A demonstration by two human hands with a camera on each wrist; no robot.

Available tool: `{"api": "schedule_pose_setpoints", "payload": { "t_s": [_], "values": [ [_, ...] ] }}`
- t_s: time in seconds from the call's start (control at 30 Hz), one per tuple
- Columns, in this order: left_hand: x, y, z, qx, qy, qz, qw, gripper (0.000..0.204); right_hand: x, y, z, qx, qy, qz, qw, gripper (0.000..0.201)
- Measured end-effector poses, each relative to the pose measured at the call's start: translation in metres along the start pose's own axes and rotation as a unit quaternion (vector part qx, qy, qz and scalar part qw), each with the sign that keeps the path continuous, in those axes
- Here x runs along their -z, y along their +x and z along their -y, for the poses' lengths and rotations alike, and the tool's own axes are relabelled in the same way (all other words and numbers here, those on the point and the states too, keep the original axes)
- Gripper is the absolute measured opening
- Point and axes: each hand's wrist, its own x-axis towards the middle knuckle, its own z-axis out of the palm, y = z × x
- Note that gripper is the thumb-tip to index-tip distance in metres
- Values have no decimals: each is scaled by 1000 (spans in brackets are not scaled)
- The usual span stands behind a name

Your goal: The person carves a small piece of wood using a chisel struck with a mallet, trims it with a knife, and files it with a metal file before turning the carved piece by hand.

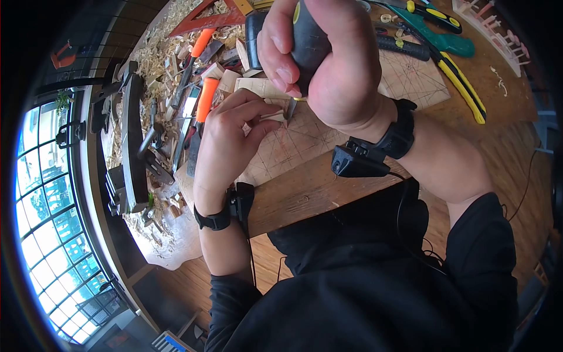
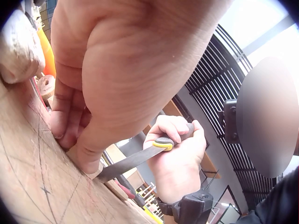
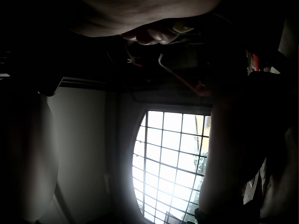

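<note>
In the head view my right hand (image 1: pixel 355 70) grips the black and yellow handle (image 1: pixel 309 41) of a chisel from above, its blade pointing down. The left wrist view shows the flat steel blade (image 2: pixel 128 165) slanting down to a small piece of wood (image 2: pixel 96 172). My left hand (image 1: pixel 226 132) pinches that piece between thumb and fingers, low on a flat board (image 1: pixel 287 146) marked with pencil lines. The blade's edge is right at the end of the piece, beside my left fingertips. The right wrist view is dark and shows little of the work.
Orange-handled tools (image 1: pixel 206 97), wood offcuts (image 1: pixel 214 71) and shavings (image 1: pixel 153 88) crowd the left of the bench. A long dark metal tool (image 1: pixel 134 141) lies farther left. At the right are a yellow-and-black handle (image 1: pixel 463 88), a green tool (image 1: pixel 437 35) and a pegged wooden rack (image 1: pixel 495 35).
</note>
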Motion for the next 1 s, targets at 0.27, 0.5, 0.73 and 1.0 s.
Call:
{"api": "schedule_pose_setpoints", "payload": {
  "t_s": [0.27,0.5,0.73,1.0],
  "values": [
    [1,1,-2,9,12,6,1000,25,8,6,0,8,-46,15,999,56],
    [-1,0,-1,9,-5,-2,1000,25,4,6,5,-22,-7,-25,999,56],
    [1,0,-2,11,2,4,1000,24,8,10,2,41,-35,18,998,56],
    [1,1,-5,6,18,7,1000,24,11,9,-5,96,-74,52,991,53]
  ]
}}
